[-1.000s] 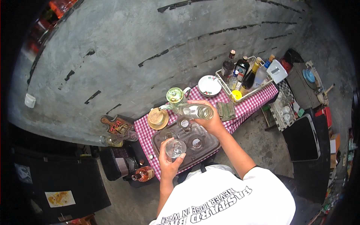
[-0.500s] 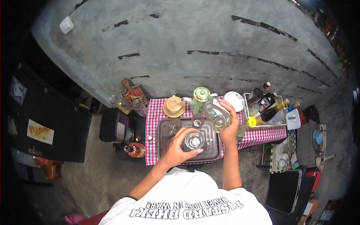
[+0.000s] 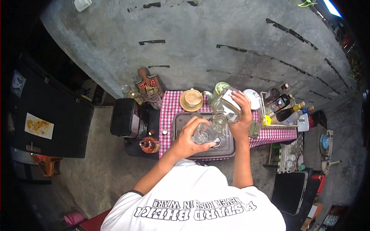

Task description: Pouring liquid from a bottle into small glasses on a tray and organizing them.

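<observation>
- Glass [image 3: 203, 134] sits gripped in your left hand [image 3: 187, 140], over the metal tray [image 3: 181, 127].
- Your right hand [image 3: 242, 115] clasps a clear bottle [image 3: 225, 109], tilted with its neck at the glass.

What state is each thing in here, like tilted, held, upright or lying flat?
Clear bottle: tilted, mouth down toward the glass, gripped by the right hand.
Glass: held by the left hand over the tray.
Metal tray: flat on the checked cloth.
Dark bottles: lying in a rack at the right.
Round wooden lid: resting flat on the cloth.
</observation>
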{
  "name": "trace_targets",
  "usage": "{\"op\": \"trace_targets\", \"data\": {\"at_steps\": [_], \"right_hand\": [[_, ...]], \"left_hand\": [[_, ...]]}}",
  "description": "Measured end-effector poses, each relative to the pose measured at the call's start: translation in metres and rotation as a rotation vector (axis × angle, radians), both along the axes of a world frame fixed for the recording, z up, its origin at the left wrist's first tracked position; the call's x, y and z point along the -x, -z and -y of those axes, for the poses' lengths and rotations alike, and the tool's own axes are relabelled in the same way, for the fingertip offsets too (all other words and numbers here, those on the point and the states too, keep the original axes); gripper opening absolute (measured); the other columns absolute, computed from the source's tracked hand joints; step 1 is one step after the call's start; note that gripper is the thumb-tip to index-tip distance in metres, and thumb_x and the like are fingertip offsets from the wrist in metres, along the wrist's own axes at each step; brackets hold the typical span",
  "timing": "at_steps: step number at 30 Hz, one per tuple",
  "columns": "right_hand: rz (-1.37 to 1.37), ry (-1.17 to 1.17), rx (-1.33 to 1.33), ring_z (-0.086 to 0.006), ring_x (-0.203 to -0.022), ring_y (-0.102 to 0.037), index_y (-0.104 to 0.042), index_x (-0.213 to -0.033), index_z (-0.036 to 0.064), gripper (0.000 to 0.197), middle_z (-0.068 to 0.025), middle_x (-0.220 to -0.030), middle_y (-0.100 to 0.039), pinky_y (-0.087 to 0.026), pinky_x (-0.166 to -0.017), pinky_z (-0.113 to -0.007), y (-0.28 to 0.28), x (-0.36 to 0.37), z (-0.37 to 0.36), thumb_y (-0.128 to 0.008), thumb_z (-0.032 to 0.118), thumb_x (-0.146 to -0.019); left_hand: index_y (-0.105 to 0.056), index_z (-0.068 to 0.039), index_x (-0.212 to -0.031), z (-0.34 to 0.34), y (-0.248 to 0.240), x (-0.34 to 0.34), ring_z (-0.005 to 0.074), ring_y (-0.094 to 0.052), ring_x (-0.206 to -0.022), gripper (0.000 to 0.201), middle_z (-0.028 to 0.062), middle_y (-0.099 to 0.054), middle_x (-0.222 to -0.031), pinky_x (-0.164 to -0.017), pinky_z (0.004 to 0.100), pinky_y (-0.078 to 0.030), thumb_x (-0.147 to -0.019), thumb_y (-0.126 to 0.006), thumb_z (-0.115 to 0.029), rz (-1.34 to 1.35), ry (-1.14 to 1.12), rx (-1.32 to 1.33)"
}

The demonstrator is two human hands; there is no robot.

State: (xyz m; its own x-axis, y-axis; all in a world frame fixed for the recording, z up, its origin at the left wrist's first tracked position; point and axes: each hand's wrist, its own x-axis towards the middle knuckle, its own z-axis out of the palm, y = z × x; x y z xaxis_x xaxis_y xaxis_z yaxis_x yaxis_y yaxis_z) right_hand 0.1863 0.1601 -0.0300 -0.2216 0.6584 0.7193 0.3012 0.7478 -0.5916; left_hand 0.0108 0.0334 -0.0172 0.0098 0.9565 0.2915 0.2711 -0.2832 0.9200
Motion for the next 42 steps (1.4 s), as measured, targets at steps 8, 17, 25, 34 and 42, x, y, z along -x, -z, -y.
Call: {"op": "trace_targets", "data": {"at_steps": [8,17,25,34,42], "right_hand": [[0.101,0.018,-0.069,-0.0333,-0.127,-0.052,-0.066,-0.115,0.0058,0.051,-0.0104,-0.124,-0.065,-0.039,-0.109,-0.046,-0.008,0.029,0.010,-0.080,0.007,-0.065],[0.159,0.045,-0.098,-0.0333,-0.127,-0.053,-0.068,-0.114,0.0067,0.049,-0.0101,-0.123,-0.066,-0.040,-0.107,-0.045,-0.015,0.051,0.025,-0.078,0.006,-0.066],[0.184,0.059,-0.094,-0.0333,-0.127,-0.051,-0.069,-0.113,0.0082,0.048,-0.0078,-0.125,-0.064,-0.041,-0.107,-0.045,-0.022,0.057,0.032,-0.079,0.004,-0.066],[0.167,0.082,-0.144,-0.0332,-0.127,-0.051,-0.069,-0.114,0.0090,0.048,-0.0077,-0.125,-0.064,-0.041,-0.107,-0.046,-0.026,0.043,0.021,-0.081,0.008,-0.067],[0.165,0.094,-0.173,-0.0338,-0.126,-0.051,-0.069,-0.113,0.0099,0.050,-0.0072,-0.124,-0.064,-0.042,-0.106,-0.046,-0.026,0.021,0.011,-0.082,0.009,-0.065]], "left_hand": [[-0.059,0.004,-0.110,0.005,0.004,0.036,0.0205,-0.058,-0.092,0.057,0.0104,-0.058,-0.099,-0.083,0.0326,-0.047,-0.067,-0.083,-0.026,0.053,0.026,-0.016],[-0.058,0.004,-0.110,0.007,0.002,0.059,0.0226,-0.060,-0.092,0.063,0.0120,-0.059,-0.099,-0.082,0.0349,-0.049,-0.067,-0.085,-0.033,0.012,0.018,-0.059],[-0.058,0.004,-0.113,0.010,0.008,0.068,0.0242,-0.061,-0.095,0.060,0.0130,-0.061,-0.103,-0.084,0.0357,-0.049,-0.071,-0.086,-0.029,-0.079,0.018,-0.139],[-0.056,0.005,-0.118,0.005,-0.004,0.055,0.0290,-0.060,-0.101,0.065,0.0158,-0.059,-0.107,-0.087,0.0395,-0.049,-0.071,-0.087,-0.028,-0.061,0.046,-0.136],[-0.056,0.005,-0.122,0.003,-0.003,0.035,0.0258,-0.060,-0.106,0.065,0.0150,-0.060,-0.112,-0.093,0.0366,-0.047,-0.071,-0.087,-0.023,-0.023,0.044,-0.084]]}}
